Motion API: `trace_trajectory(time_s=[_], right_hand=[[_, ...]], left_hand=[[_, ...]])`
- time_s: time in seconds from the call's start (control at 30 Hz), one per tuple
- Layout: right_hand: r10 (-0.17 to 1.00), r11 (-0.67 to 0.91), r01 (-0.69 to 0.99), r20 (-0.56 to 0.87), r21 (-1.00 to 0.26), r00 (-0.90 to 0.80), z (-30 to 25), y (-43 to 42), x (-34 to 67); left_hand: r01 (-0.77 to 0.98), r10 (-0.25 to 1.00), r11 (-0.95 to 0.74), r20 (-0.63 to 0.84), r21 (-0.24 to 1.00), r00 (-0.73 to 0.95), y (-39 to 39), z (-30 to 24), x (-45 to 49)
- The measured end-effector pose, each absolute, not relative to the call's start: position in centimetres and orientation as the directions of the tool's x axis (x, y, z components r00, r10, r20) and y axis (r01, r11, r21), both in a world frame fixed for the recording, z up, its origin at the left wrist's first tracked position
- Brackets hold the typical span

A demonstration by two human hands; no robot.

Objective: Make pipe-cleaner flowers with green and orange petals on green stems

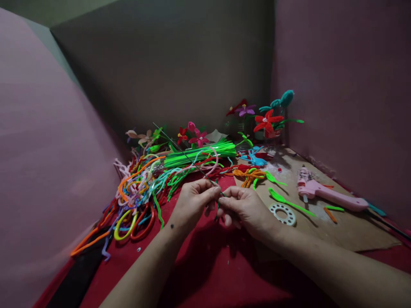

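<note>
My left hand (194,197) and my right hand (244,206) meet over the red cloth (205,269), both pinched on a thin dark wire stem (183,152) that slants up and away to the left. Where the fingertips meet, a bit of green pipe cleaner (219,199) shows on the wire. A heap of coloured pipe cleaners (141,188) lies just left of my left hand. A bundle of bright green pipe cleaners (201,155) lies beyond the hands.
A pink glue gun (327,194) lies on a cardboard sheet (346,231) at the right, with a white ring-shaped disc (282,214) and green leaf pieces (285,200) nearby. Finished pipe-cleaner flowers (266,122) stand at the back. Pink walls close in on both sides.
</note>
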State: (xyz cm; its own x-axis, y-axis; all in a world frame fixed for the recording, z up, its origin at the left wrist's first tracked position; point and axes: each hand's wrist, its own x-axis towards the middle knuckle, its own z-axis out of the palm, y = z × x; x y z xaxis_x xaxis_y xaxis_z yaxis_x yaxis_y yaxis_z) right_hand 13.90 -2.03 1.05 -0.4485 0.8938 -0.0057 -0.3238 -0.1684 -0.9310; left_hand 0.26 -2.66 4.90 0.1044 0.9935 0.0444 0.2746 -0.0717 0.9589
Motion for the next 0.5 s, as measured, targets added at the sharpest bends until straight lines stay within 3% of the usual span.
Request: trace_trajectory(time_s=[0.13,0.37,0.5], right_hand=[[0.893,-0.154,-0.322,0.008,-0.934,-0.450,0.95,-2.17,13.82],[0.896,-0.110,-0.279,0.026,-0.954,-0.444,1.11,-2.50,13.79],[0.874,-0.144,-0.343,0.043,-0.928,-0.484,0.84,-2.43,13.75]], left_hand=[[0.178,0.983,0.009,-0.041,0.984,0.178,-2.52,5.04,-0.14],[0.011,0.985,0.128,-0.128,0.992,0.112,-2.29,4.82,-0.25],[0.026,0.985,0.138,-0.140,0.990,0.100,-2.28,4.72,-0.39]])
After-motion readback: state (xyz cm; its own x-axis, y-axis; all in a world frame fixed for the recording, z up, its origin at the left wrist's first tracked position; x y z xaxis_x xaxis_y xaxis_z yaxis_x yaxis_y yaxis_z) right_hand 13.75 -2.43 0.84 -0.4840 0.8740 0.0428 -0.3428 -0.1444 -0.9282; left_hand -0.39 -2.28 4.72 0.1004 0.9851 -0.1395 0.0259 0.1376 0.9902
